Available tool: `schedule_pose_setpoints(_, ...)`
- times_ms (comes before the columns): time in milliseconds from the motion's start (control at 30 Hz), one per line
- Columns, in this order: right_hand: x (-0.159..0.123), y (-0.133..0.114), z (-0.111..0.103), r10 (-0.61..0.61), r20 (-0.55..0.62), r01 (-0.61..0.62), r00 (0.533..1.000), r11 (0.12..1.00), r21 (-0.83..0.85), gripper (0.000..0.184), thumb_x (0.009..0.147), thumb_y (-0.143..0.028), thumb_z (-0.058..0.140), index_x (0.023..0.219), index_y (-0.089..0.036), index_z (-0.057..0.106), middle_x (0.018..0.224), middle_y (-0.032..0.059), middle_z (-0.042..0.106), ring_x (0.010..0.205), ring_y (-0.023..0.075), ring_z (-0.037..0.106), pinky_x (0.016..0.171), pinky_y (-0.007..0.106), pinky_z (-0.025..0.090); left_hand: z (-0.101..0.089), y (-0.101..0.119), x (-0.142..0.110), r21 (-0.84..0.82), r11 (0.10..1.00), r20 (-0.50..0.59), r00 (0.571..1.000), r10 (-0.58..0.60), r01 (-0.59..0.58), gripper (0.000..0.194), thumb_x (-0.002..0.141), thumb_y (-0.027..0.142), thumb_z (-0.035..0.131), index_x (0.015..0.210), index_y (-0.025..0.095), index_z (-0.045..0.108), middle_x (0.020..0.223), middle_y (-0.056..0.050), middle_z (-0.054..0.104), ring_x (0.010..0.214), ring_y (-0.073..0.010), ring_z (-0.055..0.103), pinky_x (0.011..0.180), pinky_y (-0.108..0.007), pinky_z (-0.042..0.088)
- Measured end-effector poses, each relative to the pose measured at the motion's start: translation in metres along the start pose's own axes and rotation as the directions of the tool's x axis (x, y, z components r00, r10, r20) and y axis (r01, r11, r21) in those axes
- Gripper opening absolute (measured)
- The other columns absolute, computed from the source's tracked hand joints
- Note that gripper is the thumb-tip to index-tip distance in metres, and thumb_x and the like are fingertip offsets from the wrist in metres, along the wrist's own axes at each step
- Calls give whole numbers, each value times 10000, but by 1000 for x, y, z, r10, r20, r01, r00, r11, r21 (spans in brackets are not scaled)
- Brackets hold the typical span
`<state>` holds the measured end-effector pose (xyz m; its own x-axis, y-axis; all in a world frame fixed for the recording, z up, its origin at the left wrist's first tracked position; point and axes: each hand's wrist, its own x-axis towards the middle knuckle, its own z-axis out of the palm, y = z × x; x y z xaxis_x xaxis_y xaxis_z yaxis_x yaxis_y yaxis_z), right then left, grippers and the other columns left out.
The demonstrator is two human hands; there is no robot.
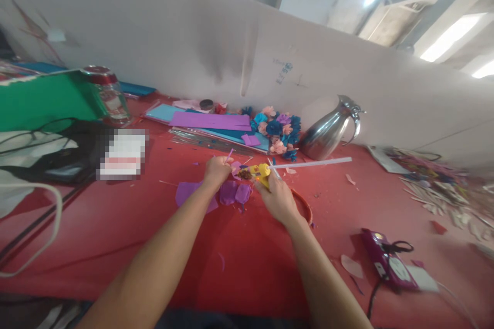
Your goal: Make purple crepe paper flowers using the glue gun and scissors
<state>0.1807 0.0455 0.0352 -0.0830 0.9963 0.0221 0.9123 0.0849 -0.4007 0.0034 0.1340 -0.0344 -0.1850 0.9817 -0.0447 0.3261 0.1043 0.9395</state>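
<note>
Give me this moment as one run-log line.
left hand: holding purple paper | right hand: gripping yellow glue gun | translucent stick: protruding from gun | purple pieces: on red table

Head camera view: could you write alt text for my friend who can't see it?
A person's right hand holds a yellow glue gun, its tip close to purple paper pinched in the left hand, above a red table. More purple pieces lie nearby; behind are colorful flowers and a metal jug.
</note>
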Motion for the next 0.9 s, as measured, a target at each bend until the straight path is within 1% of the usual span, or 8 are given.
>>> schedule_pose_setpoints(167,1,8,-4,41,-32,-40,999,998,40,341,915,-400,404,1118,-141,496,988,142,683,904,272,642,642,279,359,-2,7,-4,-3,1000,-9,1000,-21,21,408,585,158,656,988,122,706,614,2,635,585,-140,564,559,-233,400)
schedule_pose_setpoints(267,3,13,-6,63,-30,-62,998,997,38,351,911,-397,417,1137,-140,493,991,146,684,917,269,638,651,275,358,-3,9,-7,-18,1000,-13,1000,2,-2,384,575,145,653,954,136,715,593,9,630,602,-148,576,582,-238,414)
schedule_pose_setpoints(400,4,16,-8,102,-26,-101,994,994,33,344,912,-414,414,1102,-144,514,986,149,685,939,269,633,664,272,361,-3,6,-5,-36,999,-16,1000,4,-4,375,571,138,653,940,153,717,582,16,627,608,-152,585,578,-237,419)
schedule_pose_setpoints(500,3,14,-8,95,-6,-95,995,995,14,365,910,-415,417,1135,-140,501,994,156,684,935,281,634,649,278,354,-2,2,-2,-21,1000,-18,1000,17,-18,379,571,140,653,944,154,718,644,-1,663,642,-157,603,588,-237,430)
schedule_pose_setpoints(633,3,13,-6,79,0,-79,997,997,21,389,895,-419,437,1165,-146,497,1002,161,683,885,287,642,620,284,346,-1,1,0,25,999,-6,1000,23,-23,403,583,149,658,981,140,713,651,-18,673,629,-160,602,575,-240,426)
schedule_pose_setpoints(700,4,16,-6,82,-44,-79,996,994,72,358,877,-408,460,1110,-147,533,964,153,688,863,271,642,621,278,357,-1,1,0,29,999,-7,1000,23,-22,392,588,141,656,975,143,716,681,-26,688,642,-160,608,581,-239,427)
schedule_pose_setpoints(800,8,27,-9,101,-132,-68,986,969,237,310,839,-416,492,1009,-171,578,852,102,693,778,227,639,609,262,382,-2,2,1,39,999,-14,1000,12,-11,354,588,142,669,938,153,723,703,-29,698,650,-160,612,590,-242,430)
schedule_pose_setpoints(900,16,48,-15,221,-152,-127,963,875,466,302,800,-459,509,900,-185,587,675,38,656,586,181,603,537,251,395,-2,-1,3,20,1000,-16,1000,5,-5,347,576,138,681,920,161,723,712,-33,702,647,-163,616,606,-253,441)
